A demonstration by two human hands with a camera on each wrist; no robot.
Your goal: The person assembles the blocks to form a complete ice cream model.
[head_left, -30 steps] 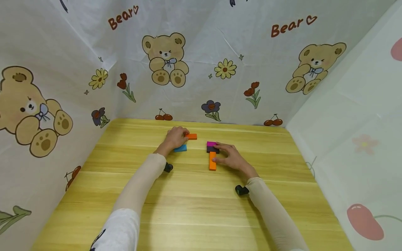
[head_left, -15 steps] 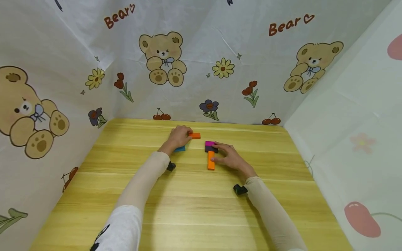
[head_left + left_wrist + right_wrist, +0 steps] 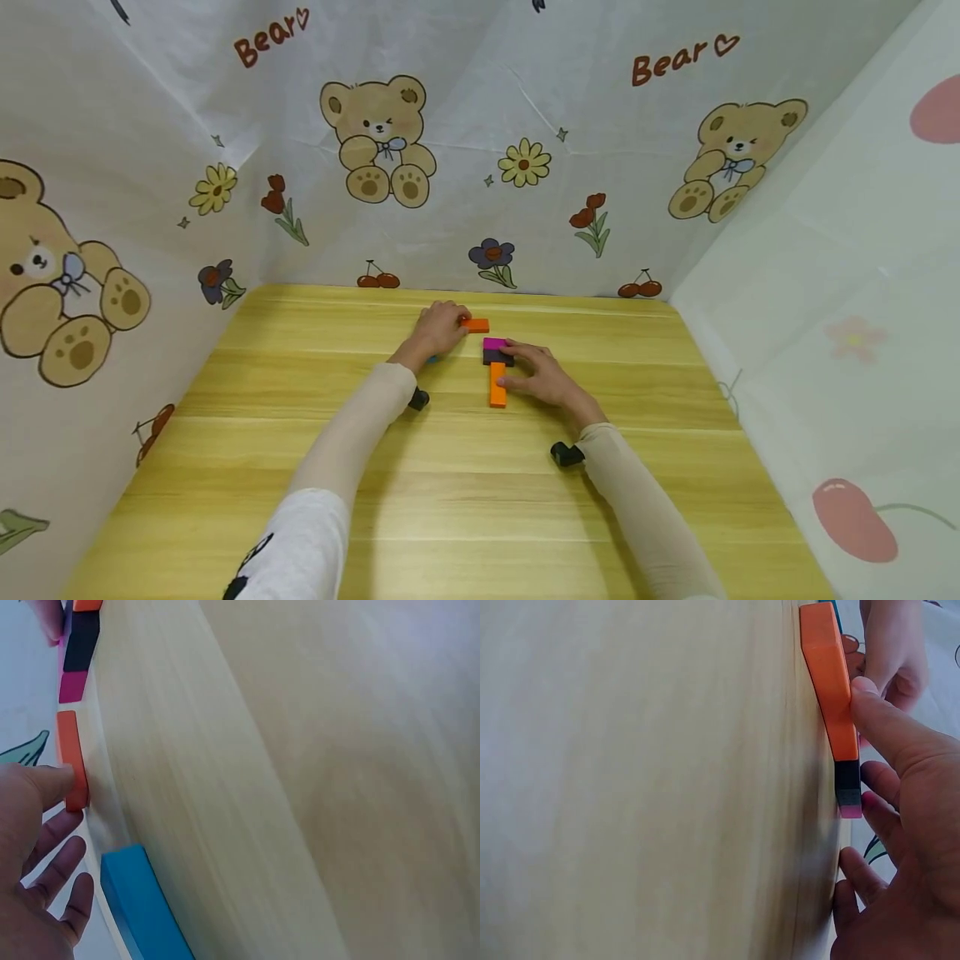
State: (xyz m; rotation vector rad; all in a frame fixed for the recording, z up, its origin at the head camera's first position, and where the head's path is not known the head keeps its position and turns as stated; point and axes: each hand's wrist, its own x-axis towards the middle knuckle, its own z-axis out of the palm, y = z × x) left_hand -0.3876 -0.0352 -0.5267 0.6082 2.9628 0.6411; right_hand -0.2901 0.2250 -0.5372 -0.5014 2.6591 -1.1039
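In the head view, my left hand (image 3: 442, 327) pinches one end of a red-orange block (image 3: 476, 326) lying near the table's far side. The left wrist view shows the thumb on this block's face and a forefinger at its near end. A blue block (image 3: 146, 904) lies by the left hand's loose fingers; the hand mostly covers it in the head view. My right hand (image 3: 543, 375) rests against a T of blocks. Its thumb touches the upright orange block (image 3: 497, 392), and its fingertips touch the black block (image 3: 847, 776) and the magenta block (image 3: 494, 342).
The wooden table (image 3: 450, 500) meets a white cloth backdrop (image 3: 465, 108) with printed bears and flowers behind the blocks. More cloth stands along the left and right sides. A small black camera (image 3: 566, 454) sits at the right wrist.
My left hand has slid the red-orange block rightward, nearer the magenta block, and now covers most of the blue block. The right hand keeps its place on the blocks. The head view has shifted slightly.
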